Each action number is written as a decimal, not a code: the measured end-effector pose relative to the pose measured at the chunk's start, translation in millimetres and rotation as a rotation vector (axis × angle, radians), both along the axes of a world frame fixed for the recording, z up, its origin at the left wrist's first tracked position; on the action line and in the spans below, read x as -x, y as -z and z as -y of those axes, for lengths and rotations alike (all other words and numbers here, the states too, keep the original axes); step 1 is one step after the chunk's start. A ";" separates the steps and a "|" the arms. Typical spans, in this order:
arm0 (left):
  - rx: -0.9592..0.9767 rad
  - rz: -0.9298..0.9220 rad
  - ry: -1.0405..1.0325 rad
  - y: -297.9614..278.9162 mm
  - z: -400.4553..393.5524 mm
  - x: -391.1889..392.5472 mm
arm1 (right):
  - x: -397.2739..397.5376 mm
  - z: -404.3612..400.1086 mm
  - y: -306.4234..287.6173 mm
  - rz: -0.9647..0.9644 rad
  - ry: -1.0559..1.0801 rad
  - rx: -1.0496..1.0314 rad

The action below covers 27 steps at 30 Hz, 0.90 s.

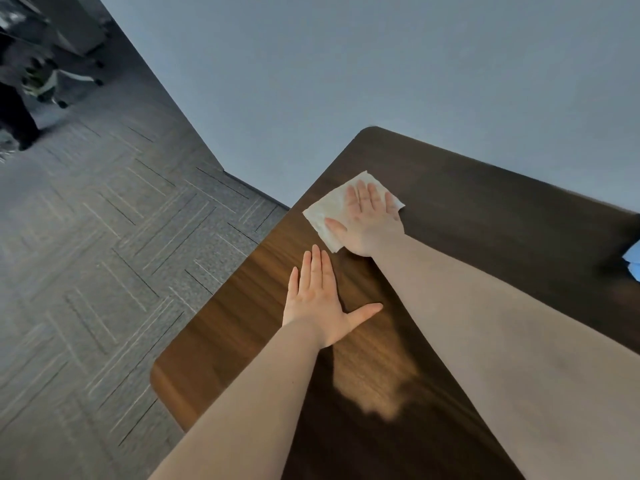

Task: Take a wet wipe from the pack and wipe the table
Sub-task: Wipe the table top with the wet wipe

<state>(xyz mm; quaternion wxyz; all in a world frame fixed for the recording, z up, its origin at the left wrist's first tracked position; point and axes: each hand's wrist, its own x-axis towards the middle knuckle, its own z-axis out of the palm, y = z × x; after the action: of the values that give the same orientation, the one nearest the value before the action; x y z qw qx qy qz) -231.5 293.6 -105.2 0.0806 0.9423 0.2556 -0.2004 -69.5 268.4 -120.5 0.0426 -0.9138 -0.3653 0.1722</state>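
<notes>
The right hand [369, 220] lies flat with its fingers spread wide, palm pressed down on a white wet wipe [332, 211] that is spread on the dark wooden tabletop [485, 209]. The wipe sits near the tabletop's far left corner, at about 12 o'clock from the left hand, and its crumpled edges stick out past the right hand toward 9 and 10 o'clock; the thumb rests on the wipe's near part. The left hand [320, 299] is also open and flat, palm on bare wood, fingers together pointing to 12 o'clock and thumb stretched out toward 3 o'clock; it holds nothing. It sits just beside the wipe's near corner, close but apart from the right wrist. Both forearms wear plain beige sleeves. At the far right edge of the view, around 3 o'clock from the right hand, a small piece of something blue [633, 261] shows on the tabletop, too cut off to tell what it is. Grey patterned carpet [104, 254] lies to the left, with a pale wall [346, 64] beyond.
</notes>
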 end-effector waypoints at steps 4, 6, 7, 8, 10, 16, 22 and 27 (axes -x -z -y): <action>-0.006 0.002 0.000 0.6 -0.5 0.6 | 3.6 18.6 0.9 -0.006 -0.017 0.028; -0.001 -0.004 0.001 0.3 1.1 0.1 | 8.6 38.2 0.8 -0.018 0.009 0.029; -0.001 -0.009 0.002 -0.3 2.3 0.0 | 11.6 51.1 -0.1 -0.035 0.034 0.029; -0.003 -0.019 0.003 -1.4 2.8 0.1 | 14.8 65.3 -1.4 -0.056 0.062 0.030; -0.019 -0.053 0.021 -5.1 4.2 -1.4 | 21.2 100.6 -4.9 -0.075 0.126 0.042; -0.079 0.031 0.265 -20.6 22.2 -10.4 | 34.0 214.0 -10.5 -0.100 0.363 0.092; 0.015 0.103 0.475 -25.6 120.3 -32.2 | 50.8 329.3 -12.6 -0.072 0.549 0.134; 0.036 0.060 0.665 -16.6 209.2 -56.2 | 55.6 431.8 -13.5 -0.075 0.719 0.156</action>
<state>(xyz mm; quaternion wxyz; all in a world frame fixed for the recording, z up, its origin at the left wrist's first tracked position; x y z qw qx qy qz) -175.3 84.4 -88.6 0.0349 0.9781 -0.0721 -0.1923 -125.1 -163.4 -107.0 0.0438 -0.9773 -0.0050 0.2072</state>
